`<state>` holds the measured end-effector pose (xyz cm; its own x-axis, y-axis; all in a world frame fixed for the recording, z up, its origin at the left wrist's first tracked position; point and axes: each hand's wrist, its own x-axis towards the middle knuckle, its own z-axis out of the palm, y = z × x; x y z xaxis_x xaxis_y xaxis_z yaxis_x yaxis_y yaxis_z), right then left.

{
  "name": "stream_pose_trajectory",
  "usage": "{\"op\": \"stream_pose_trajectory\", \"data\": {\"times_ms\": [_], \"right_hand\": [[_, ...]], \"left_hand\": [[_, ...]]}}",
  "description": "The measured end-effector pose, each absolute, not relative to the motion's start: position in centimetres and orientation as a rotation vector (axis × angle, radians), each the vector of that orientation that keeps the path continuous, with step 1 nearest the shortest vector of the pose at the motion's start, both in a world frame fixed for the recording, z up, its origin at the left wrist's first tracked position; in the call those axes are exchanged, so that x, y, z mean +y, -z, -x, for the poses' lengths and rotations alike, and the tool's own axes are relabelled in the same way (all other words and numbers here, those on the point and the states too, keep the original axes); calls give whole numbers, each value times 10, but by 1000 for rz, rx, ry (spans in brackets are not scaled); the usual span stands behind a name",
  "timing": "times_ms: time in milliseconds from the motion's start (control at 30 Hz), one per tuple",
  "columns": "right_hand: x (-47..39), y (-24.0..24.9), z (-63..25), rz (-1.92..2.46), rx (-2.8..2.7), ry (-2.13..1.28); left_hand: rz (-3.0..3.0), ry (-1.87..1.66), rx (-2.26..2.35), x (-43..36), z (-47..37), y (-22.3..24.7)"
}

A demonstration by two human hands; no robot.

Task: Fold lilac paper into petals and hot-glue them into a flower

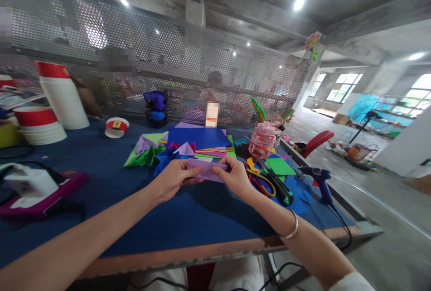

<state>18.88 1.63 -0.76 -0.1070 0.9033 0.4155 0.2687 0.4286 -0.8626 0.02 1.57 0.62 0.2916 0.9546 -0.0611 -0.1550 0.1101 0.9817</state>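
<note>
A folded piece of light purple paper (pixel 209 170) is held up just over the blue tabletop, between both my hands. My left hand (pixel 180 175) pinches its left end, thumb in front. At the other end my right hand (pixel 234 175) grips it the same way, thumb pressed on the near face. Right behind the hands lie folded paper shapes: a green one (pixel 148 157), a blue one (pixel 164 160) and a lilac one (pixel 185 148). Beyond them rests a stack of coloured sheets with a dark blue sheet (pixel 198 137) on top.
On the right are a cutter knife (pixel 281 187), yellow-handled scissors (pixel 264 183), a pink jar (pixel 262 140) and a blue glue gun (pixel 321 183). On the left stand stacked paper cups (pixel 63 98) and a purple power strip (pixel 43 196). A perforated metal screen (pixel 175 57) closes the back.
</note>
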Motion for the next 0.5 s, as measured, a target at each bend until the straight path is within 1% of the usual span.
{"op": "stream_pose_trajectory", "data": {"times_ms": [167,267,367,433,500], "right_hand": [[13,8,-186,1037,-1626,-780],[15,8,-188,1061,-1656,-781],[19,7,-194,1125,-1736,-945],[21,7,-200,1175,-1813,-1120],[22,8,-205,1219,-1900,-1219]], "left_hand": [[-1204,-1094,1005,14,-3,-4],[-1248,-1072,1052,14,-3,-3],[-1329,-926,1079,15,0,-3],[-1428,-771,1102,16,3,-3],[-1577,-615,1107,18,8,-2]]}}
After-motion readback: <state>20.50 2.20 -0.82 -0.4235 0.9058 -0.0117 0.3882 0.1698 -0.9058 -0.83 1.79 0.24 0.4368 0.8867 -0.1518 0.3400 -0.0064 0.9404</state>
